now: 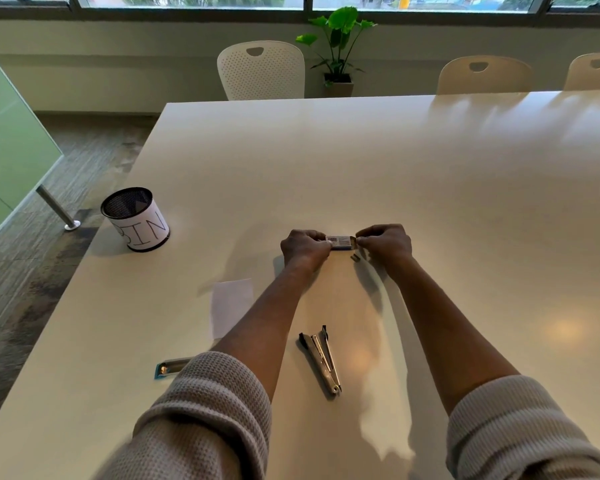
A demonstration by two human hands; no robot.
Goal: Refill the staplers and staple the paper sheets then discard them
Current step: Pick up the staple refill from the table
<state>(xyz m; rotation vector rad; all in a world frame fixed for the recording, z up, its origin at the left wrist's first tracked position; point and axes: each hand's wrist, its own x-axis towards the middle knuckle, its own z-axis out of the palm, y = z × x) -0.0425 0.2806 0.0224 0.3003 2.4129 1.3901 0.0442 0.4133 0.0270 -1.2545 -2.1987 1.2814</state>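
Holding a small staple box (340,242) above the table (361,168), the left hand (303,249) grips its body while the right hand (385,242) pinches its open end. An opened stapler (321,358) lies nearer. Sliding a strip out level should avoid spills.

The mesh cup (136,219) wears a label reading "BIN".

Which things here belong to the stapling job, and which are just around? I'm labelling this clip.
Job:
staple box, held by left hand and right hand
loose staples
open stapler
blue stapler
paper sheet
bin

Around:
chairs
potted plant
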